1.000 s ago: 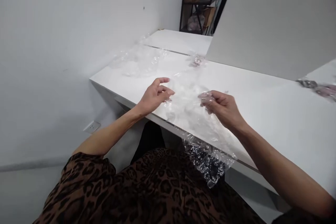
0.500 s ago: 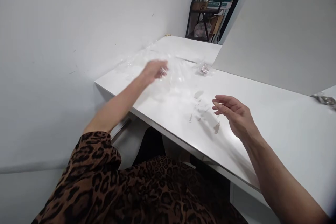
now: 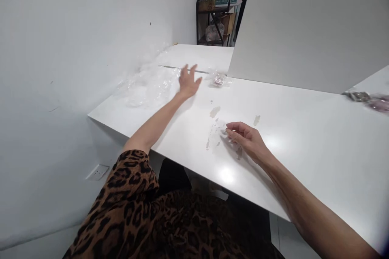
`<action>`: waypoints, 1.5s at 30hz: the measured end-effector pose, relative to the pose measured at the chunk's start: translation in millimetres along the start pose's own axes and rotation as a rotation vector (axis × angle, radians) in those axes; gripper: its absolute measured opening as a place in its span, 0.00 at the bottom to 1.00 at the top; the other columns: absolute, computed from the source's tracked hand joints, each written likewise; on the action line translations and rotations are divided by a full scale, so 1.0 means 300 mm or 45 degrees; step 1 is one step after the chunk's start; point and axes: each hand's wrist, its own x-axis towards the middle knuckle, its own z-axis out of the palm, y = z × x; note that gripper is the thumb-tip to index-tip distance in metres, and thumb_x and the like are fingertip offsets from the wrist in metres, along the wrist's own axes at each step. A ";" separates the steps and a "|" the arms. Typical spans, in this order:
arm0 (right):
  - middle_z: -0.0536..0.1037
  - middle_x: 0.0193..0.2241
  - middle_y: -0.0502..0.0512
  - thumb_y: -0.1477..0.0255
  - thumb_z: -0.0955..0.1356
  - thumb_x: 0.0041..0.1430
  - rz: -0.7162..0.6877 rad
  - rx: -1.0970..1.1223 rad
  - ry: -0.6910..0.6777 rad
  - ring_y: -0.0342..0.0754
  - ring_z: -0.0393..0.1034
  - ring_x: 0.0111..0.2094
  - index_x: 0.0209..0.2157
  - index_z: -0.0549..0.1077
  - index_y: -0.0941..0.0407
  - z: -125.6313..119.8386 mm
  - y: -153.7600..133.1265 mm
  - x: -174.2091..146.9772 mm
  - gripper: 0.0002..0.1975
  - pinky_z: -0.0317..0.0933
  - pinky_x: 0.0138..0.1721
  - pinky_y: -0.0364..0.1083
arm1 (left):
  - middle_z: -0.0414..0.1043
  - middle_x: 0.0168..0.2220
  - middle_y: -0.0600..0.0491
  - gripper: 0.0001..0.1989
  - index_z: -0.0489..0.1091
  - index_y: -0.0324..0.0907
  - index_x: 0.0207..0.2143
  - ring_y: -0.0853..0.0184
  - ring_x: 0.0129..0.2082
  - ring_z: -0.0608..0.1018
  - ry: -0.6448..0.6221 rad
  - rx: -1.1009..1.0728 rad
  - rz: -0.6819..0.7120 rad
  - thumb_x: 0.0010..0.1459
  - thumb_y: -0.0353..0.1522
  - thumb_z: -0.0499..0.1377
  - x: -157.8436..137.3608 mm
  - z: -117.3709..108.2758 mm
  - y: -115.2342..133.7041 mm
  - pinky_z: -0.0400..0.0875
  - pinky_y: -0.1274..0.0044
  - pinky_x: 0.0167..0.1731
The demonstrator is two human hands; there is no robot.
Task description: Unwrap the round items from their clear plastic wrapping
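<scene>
My left hand [image 3: 189, 83] is over the far part of the white table [image 3: 182, 141], fingers spread and nothing in them. Just right of it lies a small clear plastic packet [image 3: 219, 79] with something pinkish inside; a gap shows between hand and packet. Crumpled clear plastic film [image 3: 148, 87] is spread to the left of that hand. Nearer the front, my right hand [image 3: 246, 139] hovers low over the table, fingers loosely bent, the thumb a little apart from them. I see no object in it.
A tall white panel [image 3: 298, 28] stands along the table's back. At the far right lie more wrapped items, one dark [image 3: 359, 96] and one pinkish [image 3: 379, 103]. The white wall [image 3: 45, 68] bounds the left side. Behind stands a loaded black shelf rack [image 3: 212, 18].
My left hand has let go of the plastic film, which now lies at the left, and has opened beside the packet. The view has shifted right; my right hand stays low over the table.
</scene>
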 end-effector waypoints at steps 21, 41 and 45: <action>0.75 0.35 0.52 0.57 0.81 0.43 0.050 0.518 0.380 0.48 0.72 0.36 0.42 0.72 0.51 -0.043 0.030 0.087 0.27 0.71 0.38 0.49 | 0.78 0.51 0.54 0.15 0.74 0.45 0.54 0.69 0.46 0.77 -0.235 -0.858 0.008 0.67 0.37 0.61 -0.234 0.257 0.130 0.73 0.73 0.55; 0.76 0.28 0.48 0.57 0.85 0.32 -0.216 0.761 0.490 0.44 0.70 0.30 0.30 0.72 0.53 -0.125 -0.040 0.083 0.28 0.67 0.29 0.45 | 0.70 0.51 0.46 0.40 0.60 0.45 0.59 0.66 0.44 0.77 -0.612 -1.470 0.037 0.52 0.49 0.73 -0.539 0.235 0.222 0.74 0.72 0.45; 0.71 0.24 0.47 0.52 0.84 0.37 -0.205 0.719 0.453 0.42 0.65 0.26 0.26 0.69 0.53 -0.113 -0.035 0.073 0.28 0.63 0.26 0.44 | 0.71 0.49 0.49 0.37 0.61 0.44 0.50 0.67 0.43 0.77 -0.663 -1.556 0.004 0.47 0.48 0.76 -0.537 0.222 0.229 0.74 0.73 0.46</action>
